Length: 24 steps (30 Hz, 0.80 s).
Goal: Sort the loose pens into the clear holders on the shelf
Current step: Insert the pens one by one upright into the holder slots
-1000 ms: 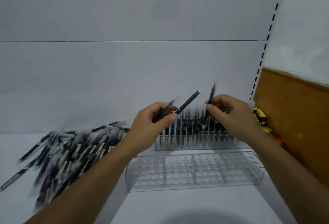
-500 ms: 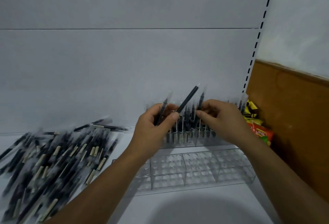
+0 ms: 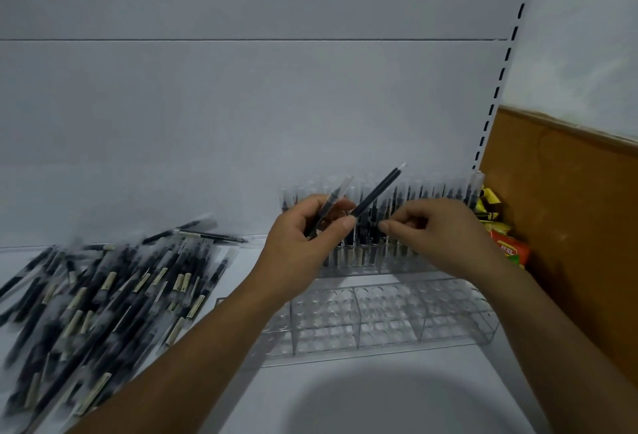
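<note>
Holding two spare pens (image 3: pixel 376 192) fanned, left hand (image 3: pixel 303 237) gripped them just beside right hand (image 3: pixel 435 230), which apparently pinched another pen (image 3: pixel 380 212) into rear holder (image 3: pixel 362 266); supply sat close for quick feeding.

- The right hand (image 3: pixel 435 230) is lower now: a second ago it was raised over the back holder (image 3: pixel 366 265), and now its fingers (image 3: pixel 385 225) pinch down among the row of pens (image 3: pixel 445 193) standing there.
- The pen it held upright no longer sticks up above the hand; it is sunk into that row, and which one it is cannot be told.
- The gap between the right fingers and the left hand (image 3: pixel 303 237), which grips two pens (image 3: pixel 374 192), is narrower.
</note>
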Tool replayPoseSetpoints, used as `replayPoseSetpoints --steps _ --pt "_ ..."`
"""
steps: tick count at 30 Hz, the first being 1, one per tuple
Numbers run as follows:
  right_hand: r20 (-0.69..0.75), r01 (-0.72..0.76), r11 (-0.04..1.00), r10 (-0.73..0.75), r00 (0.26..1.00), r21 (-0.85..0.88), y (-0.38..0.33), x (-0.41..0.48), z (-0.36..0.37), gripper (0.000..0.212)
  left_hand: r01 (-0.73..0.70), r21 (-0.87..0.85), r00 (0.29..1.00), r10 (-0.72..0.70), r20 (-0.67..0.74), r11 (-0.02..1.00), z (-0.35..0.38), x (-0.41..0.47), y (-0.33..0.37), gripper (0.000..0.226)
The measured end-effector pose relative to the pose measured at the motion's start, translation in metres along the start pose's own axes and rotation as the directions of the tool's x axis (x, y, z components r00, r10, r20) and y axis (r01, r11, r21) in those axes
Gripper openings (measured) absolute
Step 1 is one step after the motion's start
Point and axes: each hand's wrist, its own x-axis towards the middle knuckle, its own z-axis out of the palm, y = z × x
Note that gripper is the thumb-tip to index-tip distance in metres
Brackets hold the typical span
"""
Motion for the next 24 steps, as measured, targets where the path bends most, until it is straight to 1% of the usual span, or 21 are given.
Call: replayPoseSetpoints --steps 1,2,3,4,6,8,10,13,14,15,17,18,19,20,21,24 --pt "0.008 0.005 0.979 -0.007 1.000 0.202 -0.003 -0.003 -0.001 0.013 0.007 0.007 1.000 -0.007 0.005 1.000 0.000 0.000 0.000 0.019" --pt "0.043 -0.001 0.918 -0.018 0.999 0.396 -0.009 -0.005 -0.002 0.011 0.015 0.016 1.000 -0.016 0.012 1.000 0.001 0.001 -0.001 0.017" --pt "0.075 -0.006 0.851 -0.039 0.996 0.525 -0.013 -0.007 -0.002 0.013 0.021 0.026 1.000 -0.022 0.021 0.999 0.001 0.001 -0.001 0.016" --pt "0.088 -0.009 0.807 -0.054 0.995 0.590 -0.016 -0.009 -0.001 0.017 0.022 0.035 0.999 -0.024 0.032 0.999 0.001 0.001 -0.002 0.015" --pt "0.076 -0.010 0.774 -0.049 0.996 0.633 -0.021 -0.011 0.003 0.020 0.015 0.053 0.998 -0.018 0.054 0.998 0.001 0.001 -0.002 0.014" --pt "0.046 -0.025 0.759 -0.007 0.999 0.650 -0.025 -0.011 0.007 0.013 0.009 0.085 0.997 -0.015 0.077 0.996 0.002 0.001 -0.003 0.011" --pt "0.008 -0.028 0.740 0.031 0.999 0.673 -0.025 -0.011 0.008 0.011 0.007 0.130 0.995 -0.020 0.094 0.992 0.003 0.000 -0.004 0.016" --pt "-0.124 0.006 0.695 0.120 0.985 0.719 -0.021 -0.008 -0.002 0.011 0.036 0.148 0.994 -0.051 0.096 0.988 0.003 0.001 -0.005 0.030" --pt "-0.169 0.015 0.668 0.166 0.971 0.744 -0.018 -0.007 -0.007 0.012 0.051 0.145 0.994 -0.064 0.090 0.988 0.003 0.001 -0.006 0.031" --pt "-0.202 0.021 0.642 0.209 0.957 0.766 -0.015 -0.006 -0.012 0.012 0.062 0.141 0.994 -0.074 0.083 0.988 0.002 0.002 -0.006 0.028" --pt "-0.217 0.020 0.609 0.252 0.943 0.793 -0.011 -0.006 -0.015 0.008 0.070 0.145 0.993 -0.082 0.082 0.987 0.002 0.002 -0.006 0.019" --pt "-0.210 0.017 0.605 0.250 0.945 0.796 -0.010 -0.006 -0.015 0.003 0.066 0.151 0.993 -0.080 0.087 0.986 0.002 0.001 -0.007 0.014" --pt "-0.205 0.019 0.608 0.239 0.949 0.794 -0.010 -0.006 -0.013 0.005 0.061 0.157 0.993 -0.076 0.092 0.986 0.002 0.001 -0.007 0.011" --pt "-0.204 0.029 0.614 0.217 0.955 0.789 -0.010 -0.007 -0.012 0.011 0.057 0.159 0.993 -0.073 0.093 0.986 0.002 0.001 -0.007 0.009" --pt "-0.210 0.051 0.626 0.183 0.960 0.778 -0.009 -0.007 -0.011 0.014 0.058 0.157 0.993 -0.073 0.091 0.986 0.001 0.000 -0.007 0.009" --pt "-0.229 0.130 0.647 0.071 0.971 0.751 -0.008 -0.009 -0.015 0.012 0.063 0.155 0.993 -0.077 0.085 0.986 0.001 0.000 -0.005 0.010"
